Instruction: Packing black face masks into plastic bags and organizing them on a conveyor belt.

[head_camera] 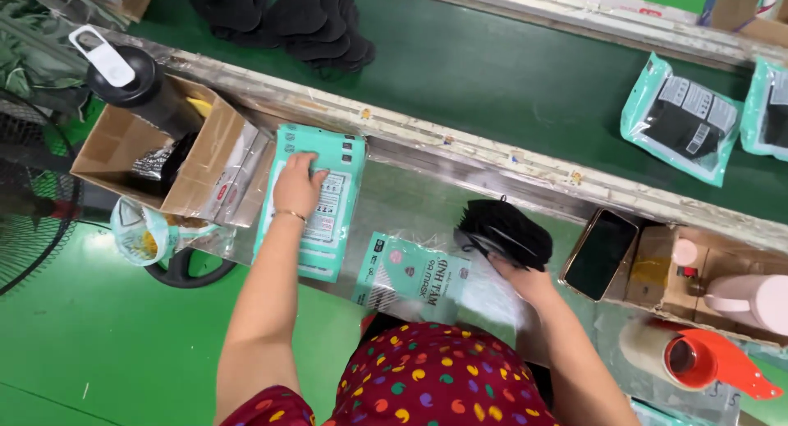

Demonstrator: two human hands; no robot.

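Here a shiny metal workbench (410,198) is running beside a dark green conveyor belt (492,73), and a bright green floor (90,336) is showing below. A fan guard (29,204) is standing at the far left. On the belt a heap of black masks (304,20) is lying well apart from two filled teal pouches (685,118). An open cardboard box (152,151) is sitting at the bench's left end, holding a dark bottle with a white cap (123,73) and some crumpled wrappers. A second cardboard tray (698,270) at the right is holding a pink tumbler (751,299); a phone (599,254) is lying just beside it, and a red tape dispenser (698,360) is resting near the edge.

The left hand (297,184) is lying flat, fingers spread and unclenched, pressing on a stack of teal pouches (316,200) next to the box. The right hand (525,278) is gripping a bundle of black masks (502,233) at mid-bench. Between the hands a single teal pouch (410,278) is lying flat, its clear end toward the right hand.
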